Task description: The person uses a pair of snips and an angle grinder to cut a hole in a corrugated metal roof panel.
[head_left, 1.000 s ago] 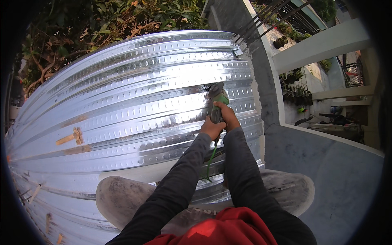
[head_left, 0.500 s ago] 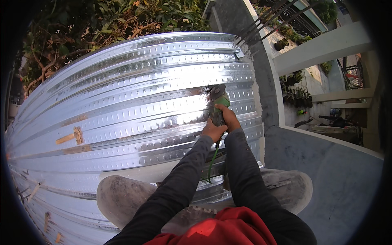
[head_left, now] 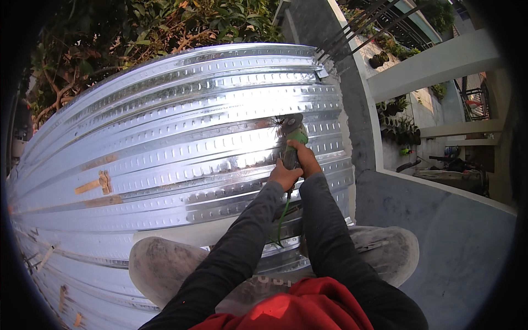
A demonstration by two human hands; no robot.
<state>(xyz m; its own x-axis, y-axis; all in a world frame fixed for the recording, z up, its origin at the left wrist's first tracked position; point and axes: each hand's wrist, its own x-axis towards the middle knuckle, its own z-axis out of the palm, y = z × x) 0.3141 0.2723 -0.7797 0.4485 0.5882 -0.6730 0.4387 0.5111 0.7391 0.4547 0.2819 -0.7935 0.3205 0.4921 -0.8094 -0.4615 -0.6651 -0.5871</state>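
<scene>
In the head view, the left hand (head_left: 284, 175) and right hand (head_left: 305, 157) both grip an angle grinder (head_left: 297, 136), its disc (head_left: 294, 121) over ribbed metal decking (head_left: 159, 179), toward the right edge. A binding disc could kick toward those bare hands; the slack green cord (head_left: 282, 221) could snag. The glaring decking lies outdoors, between foliage (head_left: 159, 27) and a grey wall (head_left: 434, 225).

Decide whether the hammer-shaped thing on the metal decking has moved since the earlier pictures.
No. Judged against the ribs of the metal decking, the hammer-shaped thing lies in the same spot.
</scene>
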